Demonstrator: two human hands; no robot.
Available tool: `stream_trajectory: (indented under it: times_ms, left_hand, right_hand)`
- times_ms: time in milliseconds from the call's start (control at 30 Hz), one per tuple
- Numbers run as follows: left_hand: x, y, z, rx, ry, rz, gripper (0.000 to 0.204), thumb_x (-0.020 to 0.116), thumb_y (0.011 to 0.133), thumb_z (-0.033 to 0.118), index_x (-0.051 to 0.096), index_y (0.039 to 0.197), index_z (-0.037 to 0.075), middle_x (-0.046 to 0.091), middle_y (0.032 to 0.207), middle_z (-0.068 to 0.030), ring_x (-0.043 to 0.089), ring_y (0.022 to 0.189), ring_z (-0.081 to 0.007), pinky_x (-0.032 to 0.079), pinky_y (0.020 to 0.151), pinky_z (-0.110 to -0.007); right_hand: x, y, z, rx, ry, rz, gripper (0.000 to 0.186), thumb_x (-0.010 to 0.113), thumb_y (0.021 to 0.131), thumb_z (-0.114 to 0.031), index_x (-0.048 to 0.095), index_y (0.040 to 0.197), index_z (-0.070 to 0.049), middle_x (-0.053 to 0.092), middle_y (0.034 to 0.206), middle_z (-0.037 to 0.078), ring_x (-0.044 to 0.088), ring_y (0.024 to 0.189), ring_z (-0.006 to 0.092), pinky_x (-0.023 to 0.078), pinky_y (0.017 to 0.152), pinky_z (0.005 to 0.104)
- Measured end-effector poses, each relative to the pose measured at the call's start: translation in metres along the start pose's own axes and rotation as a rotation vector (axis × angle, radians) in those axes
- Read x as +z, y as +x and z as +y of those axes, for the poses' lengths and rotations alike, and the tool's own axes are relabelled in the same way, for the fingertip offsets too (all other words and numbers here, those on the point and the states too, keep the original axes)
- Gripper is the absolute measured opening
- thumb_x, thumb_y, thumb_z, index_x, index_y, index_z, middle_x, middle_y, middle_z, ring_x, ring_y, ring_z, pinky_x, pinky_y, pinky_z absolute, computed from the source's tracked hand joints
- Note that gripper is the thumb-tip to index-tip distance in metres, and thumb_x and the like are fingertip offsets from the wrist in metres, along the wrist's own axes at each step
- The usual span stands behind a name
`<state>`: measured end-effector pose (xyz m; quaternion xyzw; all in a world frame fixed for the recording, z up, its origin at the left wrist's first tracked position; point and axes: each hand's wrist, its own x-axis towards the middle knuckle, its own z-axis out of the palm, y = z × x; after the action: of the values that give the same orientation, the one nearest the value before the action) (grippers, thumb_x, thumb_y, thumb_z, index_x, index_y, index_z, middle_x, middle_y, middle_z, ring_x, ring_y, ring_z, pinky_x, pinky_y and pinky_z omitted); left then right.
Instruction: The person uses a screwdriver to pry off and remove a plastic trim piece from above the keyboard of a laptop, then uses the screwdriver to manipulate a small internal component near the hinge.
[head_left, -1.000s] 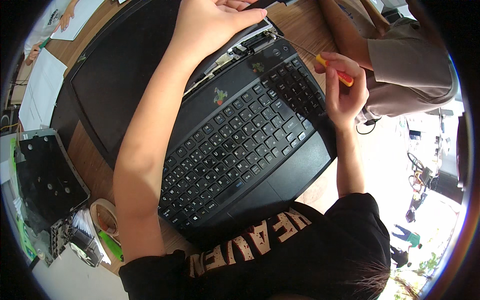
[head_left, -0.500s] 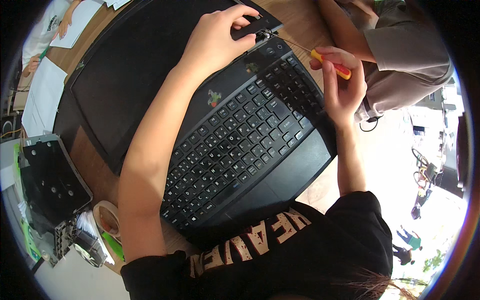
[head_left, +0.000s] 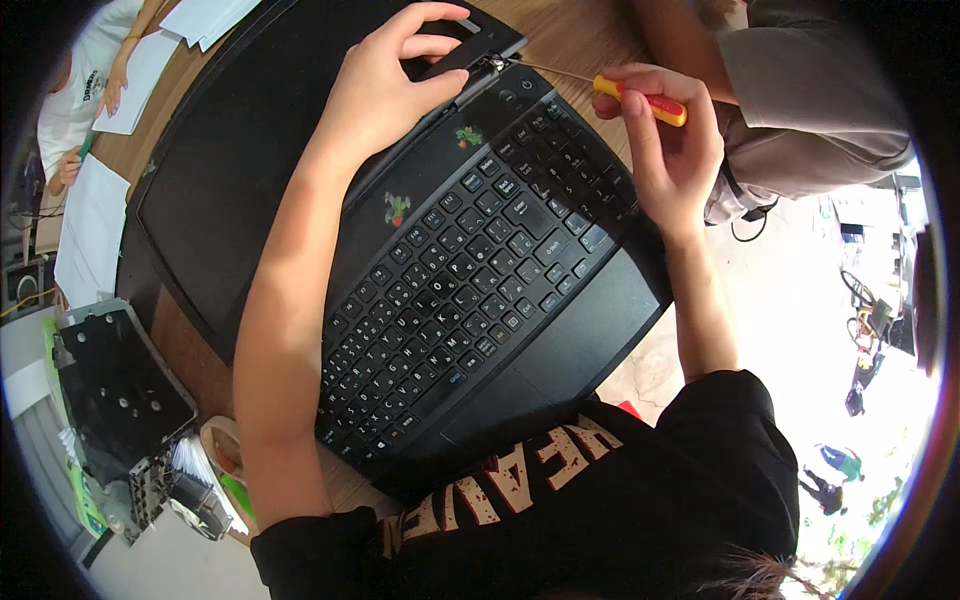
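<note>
An open black laptop (head_left: 560,300) lies on the wooden table, its dark lid (head_left: 220,180) spread back to the upper left. My left hand (head_left: 385,90) grips a black trim strip (head_left: 465,45) along the hinge line, fingers bent over it and thumb pressing on it. My right hand (head_left: 675,160) holds a screwdriver by its yellow and red handle (head_left: 665,110); the thin shaft runs left to the exposed metal hinge (head_left: 497,63) beside my left thumb. Whether the tip is seated in a screw is too small to tell.
Another person's arm (head_left: 685,55) rests close at the right. At upper left a person's hands (head_left: 115,85) are beside white papers (head_left: 85,230). A dark metal panel (head_left: 125,390), a tape roll (head_left: 220,445) and fan parts lie at the left. Tangled cables (head_left: 870,320) show at far right.
My left hand has moved down-left, and the black strip now covers insides that were exposed along the hinge. My right hand and screwdriver have shifted up and left in the picture.
</note>
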<state>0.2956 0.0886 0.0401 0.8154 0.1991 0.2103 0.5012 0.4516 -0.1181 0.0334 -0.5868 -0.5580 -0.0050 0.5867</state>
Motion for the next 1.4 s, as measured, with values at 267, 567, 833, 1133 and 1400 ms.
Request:
stream_trajectory:
  times_ms: [267,567,833,1133,1400]
  left_hand:
    - [-0.001,0.004,-0.01,0.137,0.224,0.062,0.036,0.078,0.082,0.015,0.073,0.117,0.012,0.075,0.102,-0.0012,0.067,0.09,-0.0068,0.05,0.073,-0.024]
    - [0.004,0.005,-0.003,0.572,0.514,0.153,0.029,0.065,0.084,0.003,0.074,0.111,0.012,0.068,0.123,-0.0088,0.069,0.101,-0.0244,0.053,0.089,-0.036]
    - [0.014,-0.01,0.038,0.678,1.089,0.499,0.029,0.065,0.076,-0.003,0.073,0.1,0.009,0.065,0.112,-0.0096,0.065,0.091,-0.0287,0.053,0.084,-0.04]
    - [0.01,-0.008,0.022,0.777,1.218,0.148,0.008,0.064,0.071,0.007,0.068,0.078,0.007,0.062,0.096,0.0046,0.056,0.092,-0.0173,0.047,0.076,-0.033]
    - [0.021,-0.009,0.018,0.637,1.37,0.201,0.022,0.068,0.072,0.008,0.073,0.093,0.011,0.062,0.101,0.0082,0.054,0.092,-0.0159,0.04,0.076,-0.033]
  right_hand:
    - [0.0,0.003,0.0,-0.031,0.029,0.003,0.015,0.062,0.097,0.001,0.058,0.11,0.005,0.07,0.109,0.013,0.072,0.092,0.0158,0.059,0.08,0.025]
    - [-0.001,0.003,-0.002,0.032,0.059,0.027,0.015,0.064,0.097,-0.002,0.059,0.11,0.004,0.07,0.106,0.01,0.072,0.092,0.0139,0.059,0.08,0.025]
    - [-0.001,0.001,0.001,0.019,0.038,0.046,0.015,0.066,0.096,-0.004,0.063,0.108,0.003,0.071,0.103,0.01,0.072,0.09,0.0131,0.058,0.077,0.0238]
    - [0.002,0.003,-0.006,0.039,0.058,0.051,0.014,0.068,0.094,-0.004,0.063,0.107,0.001,0.071,0.102,0.011,0.072,0.089,0.0144,0.057,0.077,0.0243]
    - [0.003,0.002,-0.002,0.008,0.063,0.066,0.014,0.068,0.094,-0.002,0.063,0.107,0.002,0.07,0.105,0.012,0.072,0.088,0.016,0.058,0.078,0.025]
